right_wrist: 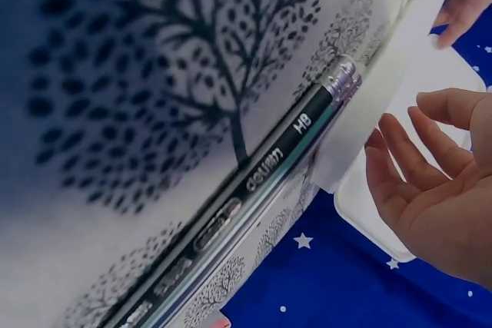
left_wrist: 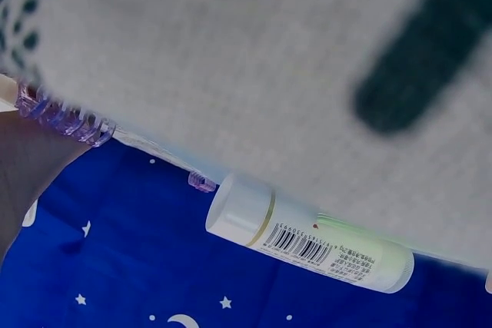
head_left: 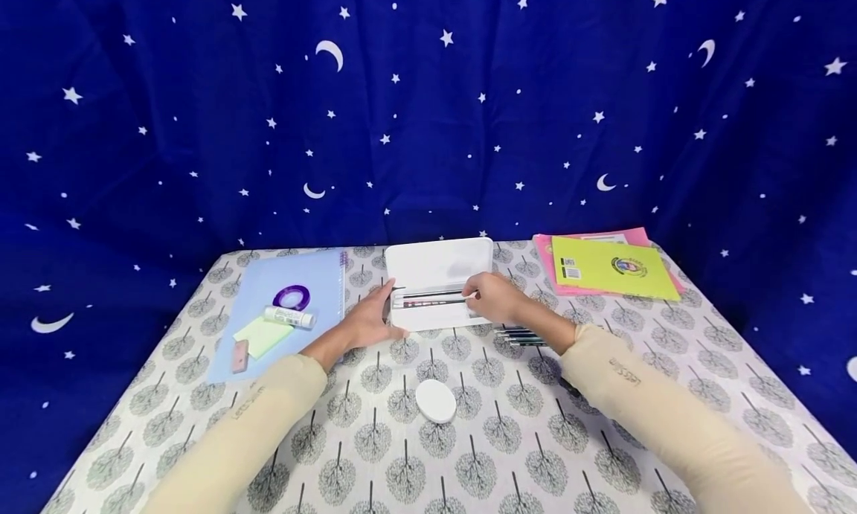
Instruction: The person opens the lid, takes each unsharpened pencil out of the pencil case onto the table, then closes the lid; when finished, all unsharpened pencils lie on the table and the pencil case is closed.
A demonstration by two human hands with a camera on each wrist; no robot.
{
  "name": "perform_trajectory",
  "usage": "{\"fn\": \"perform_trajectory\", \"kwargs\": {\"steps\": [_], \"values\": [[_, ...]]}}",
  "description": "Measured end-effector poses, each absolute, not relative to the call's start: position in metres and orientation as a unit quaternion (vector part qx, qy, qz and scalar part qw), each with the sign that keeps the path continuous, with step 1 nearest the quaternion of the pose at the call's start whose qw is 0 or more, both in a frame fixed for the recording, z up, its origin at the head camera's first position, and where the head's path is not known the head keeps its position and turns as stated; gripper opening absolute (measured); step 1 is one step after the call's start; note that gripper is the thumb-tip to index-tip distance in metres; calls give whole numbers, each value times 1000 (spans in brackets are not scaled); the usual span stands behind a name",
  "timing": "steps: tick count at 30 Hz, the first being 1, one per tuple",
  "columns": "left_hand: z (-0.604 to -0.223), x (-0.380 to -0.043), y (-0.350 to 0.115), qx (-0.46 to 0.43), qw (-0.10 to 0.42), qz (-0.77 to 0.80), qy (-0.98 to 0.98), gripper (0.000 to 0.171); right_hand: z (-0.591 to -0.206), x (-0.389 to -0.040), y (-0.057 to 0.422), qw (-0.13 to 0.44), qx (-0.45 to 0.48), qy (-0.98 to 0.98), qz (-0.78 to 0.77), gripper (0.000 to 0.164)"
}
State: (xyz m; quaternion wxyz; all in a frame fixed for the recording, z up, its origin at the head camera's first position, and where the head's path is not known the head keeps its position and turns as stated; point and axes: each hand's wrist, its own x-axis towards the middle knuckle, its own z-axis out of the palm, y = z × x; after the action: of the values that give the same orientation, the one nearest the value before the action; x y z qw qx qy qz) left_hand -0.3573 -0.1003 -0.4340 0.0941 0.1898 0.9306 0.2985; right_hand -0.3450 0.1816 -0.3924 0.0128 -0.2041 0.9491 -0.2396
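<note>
A white pencil case (head_left: 438, 319) lies on the table with its lid (head_left: 438, 265) raised at the back. Several pencils (head_left: 428, 303) are inside, one with a red pattern. My left hand (head_left: 367, 320) spreads its thumb and fingers around the case's left end, touching it. My right hand (head_left: 502, 300) reaches into the right side of the case, fingertips at the pencil ends. In the right wrist view its fingers (right_wrist: 407, 163) are bent beside the case wall; I cannot tell whether they pinch a pencil. Just below that wrist lie more dark HB pencils (right_wrist: 300, 128).
A white oval piece (head_left: 436, 401) lies nearer the front. At left, a blue spiral notebook (head_left: 268, 272) bears purple tape (head_left: 305, 300), a glue stick (head_left: 289, 317), green sticky notes (head_left: 271, 338) and a pink eraser (head_left: 239, 356). Yellow and pink booklets (head_left: 596, 265) lie back right.
</note>
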Motion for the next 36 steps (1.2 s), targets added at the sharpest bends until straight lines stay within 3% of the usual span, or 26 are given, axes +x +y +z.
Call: {"fn": "perform_trajectory", "kwargs": {"steps": [36], "values": [[-437, -360, -102, 196, 91, 295, 931, 117, -403, -375, 176, 89, -248, 943, -204, 15]]}}
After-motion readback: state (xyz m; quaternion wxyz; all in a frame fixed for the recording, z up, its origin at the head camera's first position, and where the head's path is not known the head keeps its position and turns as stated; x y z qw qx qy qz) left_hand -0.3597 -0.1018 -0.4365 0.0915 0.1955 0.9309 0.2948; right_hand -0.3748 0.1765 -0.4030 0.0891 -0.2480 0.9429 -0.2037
